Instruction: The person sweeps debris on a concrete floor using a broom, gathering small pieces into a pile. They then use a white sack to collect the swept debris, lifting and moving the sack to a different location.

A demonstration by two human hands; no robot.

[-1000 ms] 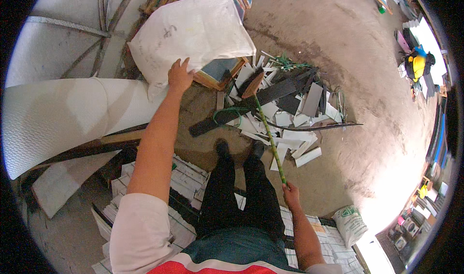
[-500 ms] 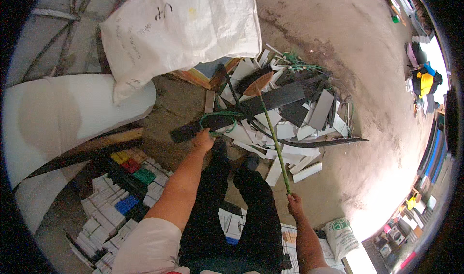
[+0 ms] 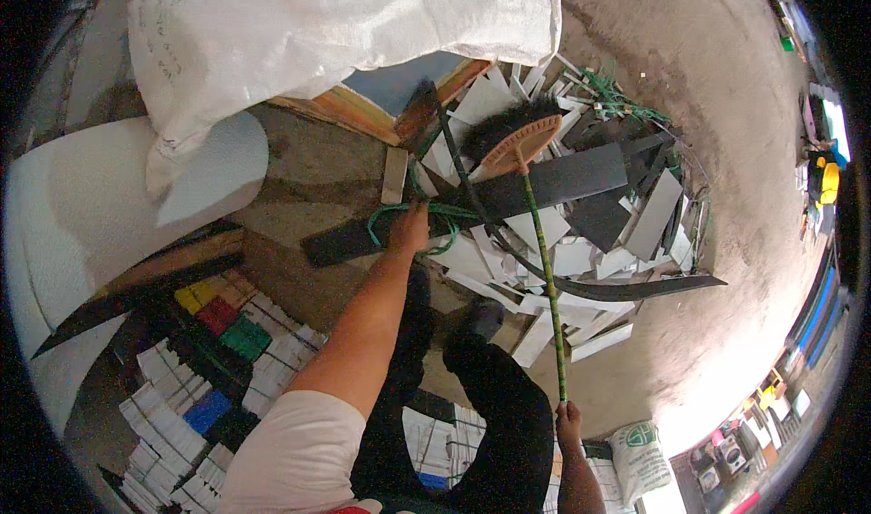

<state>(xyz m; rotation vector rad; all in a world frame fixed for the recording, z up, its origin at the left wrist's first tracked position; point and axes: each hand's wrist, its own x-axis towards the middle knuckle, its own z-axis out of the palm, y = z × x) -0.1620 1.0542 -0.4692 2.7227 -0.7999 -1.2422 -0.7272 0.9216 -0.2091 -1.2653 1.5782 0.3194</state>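
Observation:
My right hand (image 3: 569, 426) is closed round the lower end of a broom's (image 3: 549, 278) thin green-and-yellow handle. The broom's orange head with dark bristles lies over a heap of white and dark offcut strips (image 3: 572, 255). Farther left, my left hand (image 3: 410, 230) grips a looped green strap (image 3: 445, 210), just above a long black board (image 3: 562, 174) that lies across the heap. A curved black strip (image 3: 635, 289) crosses under the broom handle. How the strap runs inside my left fingers is hidden.
A large white woven sack (image 3: 363, 24) is at the upper left, beside a white foam roll (image 3: 136, 215). Bundled white strips (image 3: 172, 405) are stacked at the lower left. A printed sack (image 3: 640, 460) stands at lower right. Green straps (image 3: 617, 97) lie at the heap's far edge.
My left hand has moved forward with the green strap, farther over the black board. The right hand and broom handle have shifted slightly right and lower in view; the view itself has moved too.

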